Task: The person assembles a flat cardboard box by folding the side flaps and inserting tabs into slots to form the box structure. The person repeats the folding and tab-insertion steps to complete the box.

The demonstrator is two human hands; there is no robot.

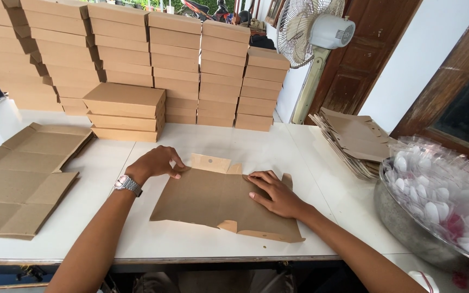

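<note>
A flat brown cardboard box blank (213,203) lies on the white table (278,146) in front of me. My left hand (156,163), with a metal watch on its wrist, presses on the blank's far left corner with curled fingers. The blank's right side lies under my right hand (275,194), palm down and fingers spread. A folded flap (210,162) stands up at the blank's far edge between the hands.
Tall stacks of folded brown boxes (137,59) line the table's back. Flat blanks lie at the left (23,179) and in a pile at the right (354,138). A metal bowl of small clear-wrapped packets (441,198) sits at right. A standing fan (313,32) is behind.
</note>
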